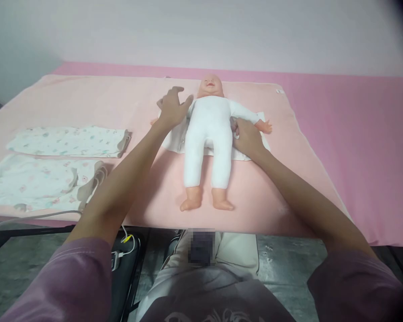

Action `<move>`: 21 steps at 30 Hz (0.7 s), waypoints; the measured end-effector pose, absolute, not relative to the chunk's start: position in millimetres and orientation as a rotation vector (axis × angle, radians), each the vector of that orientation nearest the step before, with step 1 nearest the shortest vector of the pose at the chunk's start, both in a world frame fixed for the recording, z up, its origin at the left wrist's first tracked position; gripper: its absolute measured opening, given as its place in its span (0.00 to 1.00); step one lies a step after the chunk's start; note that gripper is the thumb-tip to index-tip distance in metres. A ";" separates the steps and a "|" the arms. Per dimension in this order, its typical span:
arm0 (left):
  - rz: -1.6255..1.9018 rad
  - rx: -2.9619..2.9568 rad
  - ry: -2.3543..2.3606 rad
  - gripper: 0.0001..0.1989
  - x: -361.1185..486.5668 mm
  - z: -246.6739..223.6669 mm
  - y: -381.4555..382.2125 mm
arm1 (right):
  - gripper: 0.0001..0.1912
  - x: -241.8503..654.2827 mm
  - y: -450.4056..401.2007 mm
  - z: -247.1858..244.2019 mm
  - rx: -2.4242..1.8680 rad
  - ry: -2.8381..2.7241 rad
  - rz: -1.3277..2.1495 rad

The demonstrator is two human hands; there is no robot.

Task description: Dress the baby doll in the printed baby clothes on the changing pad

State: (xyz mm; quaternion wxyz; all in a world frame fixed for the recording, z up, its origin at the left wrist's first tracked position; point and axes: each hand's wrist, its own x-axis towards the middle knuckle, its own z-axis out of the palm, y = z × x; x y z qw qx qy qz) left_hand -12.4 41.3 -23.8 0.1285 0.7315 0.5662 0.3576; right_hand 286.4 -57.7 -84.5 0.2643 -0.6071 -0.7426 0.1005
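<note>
A baby doll (208,118) with a white cloth body lies on its back, head away from me and feet towards me. Spread beneath it is a white baby shirt (176,139), visible on both sides of the torso; the doll covers its middle. My left hand (174,107) is beside the doll's shoulder on the left, fingers apart and holding nothing. On the other side, my right hand (250,136) is closed at the doll's waist, below its outstretched arm. Its curled fingers grip the shirt there, partly hidden by the hand itself.
Two folded printed baby cloths (69,141) lie at the left on a pale pink sheet (161,192). A brighter pink cover (356,147) shows at the right. White cable (36,217) runs along the front left edge, near a black chair or case (124,268).
</note>
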 end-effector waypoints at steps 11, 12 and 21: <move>0.297 2.726 1.045 0.28 154.8 -20.5 63.9 | 0.09 296.0 -36.8 -81.2 -1.714 -1.930 0.238; 0.353 2.724 1.102 0.28 154.4 -23.7 64.1 | 0.10 299.0 -33.6 -79.6 -1.746 -1.921 0.230; 0.761 2.612 1.302 0.23 119.4 -12.8 33.2 | 0.09 329.1 -8.9 -76.1 -1.994 -1.776 0.234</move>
